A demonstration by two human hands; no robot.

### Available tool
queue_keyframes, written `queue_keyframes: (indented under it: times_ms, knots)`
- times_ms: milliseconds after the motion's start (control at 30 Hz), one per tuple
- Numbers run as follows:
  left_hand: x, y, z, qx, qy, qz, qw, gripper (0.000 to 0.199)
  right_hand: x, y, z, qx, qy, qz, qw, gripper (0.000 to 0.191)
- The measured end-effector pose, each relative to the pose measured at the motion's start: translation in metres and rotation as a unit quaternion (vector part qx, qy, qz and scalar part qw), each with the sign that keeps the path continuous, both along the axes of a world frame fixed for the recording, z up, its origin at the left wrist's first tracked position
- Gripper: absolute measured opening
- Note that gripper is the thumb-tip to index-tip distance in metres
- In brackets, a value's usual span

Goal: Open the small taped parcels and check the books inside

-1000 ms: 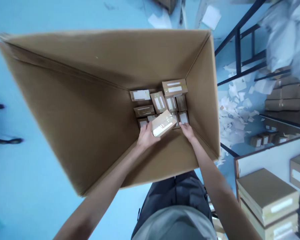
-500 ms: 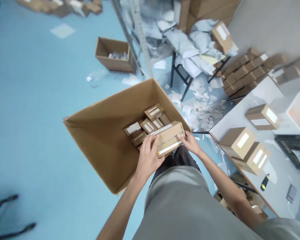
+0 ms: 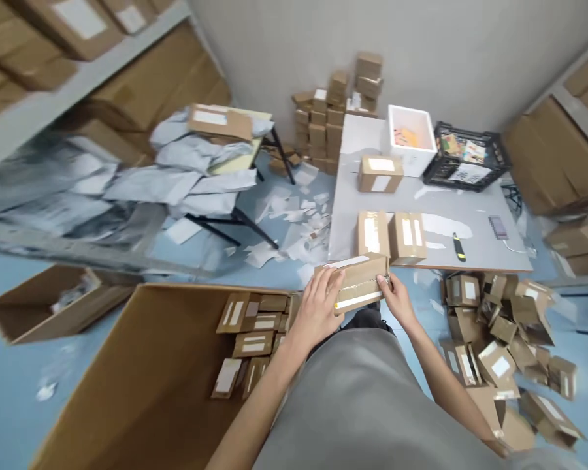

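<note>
Table (image 3: 345,202) ahead; held carton (image 3: 360,273) lies lengthwise left to right.

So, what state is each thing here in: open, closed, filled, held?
Held carton: closed, between left hand and right hand.
Large cardboard box: open, small cartons inside.
Three table cartons: closed.
White box: open, something inside.
Black crate: open, holding packets.
Knife: lying flat, blade unclear.
Floor cartons: heaped, some open.

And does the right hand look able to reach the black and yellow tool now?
Probably not at once: the right hand holds a carton with the left hand. Otherwise, the tool lies uncovered on the table, with nothing evident between.
</note>
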State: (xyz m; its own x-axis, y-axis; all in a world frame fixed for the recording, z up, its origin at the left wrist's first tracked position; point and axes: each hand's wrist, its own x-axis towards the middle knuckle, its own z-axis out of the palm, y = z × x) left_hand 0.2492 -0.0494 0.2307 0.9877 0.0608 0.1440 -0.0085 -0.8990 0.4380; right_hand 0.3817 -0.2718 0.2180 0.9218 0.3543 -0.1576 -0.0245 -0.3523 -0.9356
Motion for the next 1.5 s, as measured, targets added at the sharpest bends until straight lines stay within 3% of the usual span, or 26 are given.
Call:
queue_keyframes:
  times_ms: [233,333,400,500,600,700,800,900,1000,1100,1167,1233,1333,1400,1500]
  knots:
    - [0.174,-0.09,0.038,0.047,0.019,-0.189,0.981,0.108,0.09,-0.122,0.003,0.003,-0.012,-0.191,0.982,0.059]
    - [0.257,-0.132,0.047,0.096,0.005,-0.267,0.959,0.111,0.132,-0.166,-0.008,0.033,-0.004,-0.262,0.964,0.062]
    - [0.313,-0.162,0.043,0.134,-0.017,-0.316,0.939,0.108,0.153,-0.191,-0.023,0.064,0.029,-0.303,0.95,0.068]
    - [0.391,-0.208,0.02,0.174,-0.058,-0.383,0.905,0.085,0.173,-0.214,-0.054,0.103,0.107,-0.346,0.926,0.074]
    - [0.452,-0.244,-0.016,0.183,-0.055,-0.434,0.88,0.07,0.183,-0.213,-0.089,0.13,0.164,-0.367,0.906,0.071]
    - [0.491,-0.265,-0.051,0.197,0.028,-0.438,0.877,0.074,0.19,-0.193,-0.117,0.149,0.197,-0.377,0.893,0.069]
    - [0.509,-0.27,-0.078,0.204,0.072,-0.435,0.874,0.069,0.197,-0.171,-0.133,0.161,0.246,-0.347,0.891,0.066]
    - [0.513,-0.264,-0.095,0.193,0.085,-0.418,0.884,0.065,0.202,-0.159,-0.138,0.156,0.275,-0.289,0.904,0.066]
    - [0.504,-0.246,-0.1,0.169,0.084,-0.38,0.906,0.067,0.204,-0.161,-0.132,0.118,0.265,-0.253,0.923,0.067]
    - [0.477,-0.209,-0.094,0.137,0.053,-0.325,0.934,0.071,0.207,-0.166,-0.118,0.077,0.233,-0.223,0.943,0.069]
    - [0.445,-0.174,-0.09,0.107,0.025,-0.271,0.956,0.071,0.21,-0.162,-0.108,0.063,0.203,-0.176,0.961,0.069]
    - [0.398,-0.132,-0.091,0.07,0.008,-0.201,0.977,0.069,0.214,-0.147,-0.098,0.057,0.173,-0.11,0.977,0.067]
    - [0.305,-0.07,-0.104,0.011,0.006,-0.067,0.998,0.063,0.212,-0.101,-0.088,0.04,0.154,0.02,0.987,0.062]
    - [0.233,-0.035,-0.119,-0.026,0.016,0.038,0.999,0.058,0.202,-0.059,-0.086,0.024,0.155,0.112,0.981,0.06]
    - [0.124,0.007,-0.141,-0.07,0.04,0.192,0.978,0.054,0.169,0.007,-0.09,-0.009,0.15,0.233,0.961,0.058]
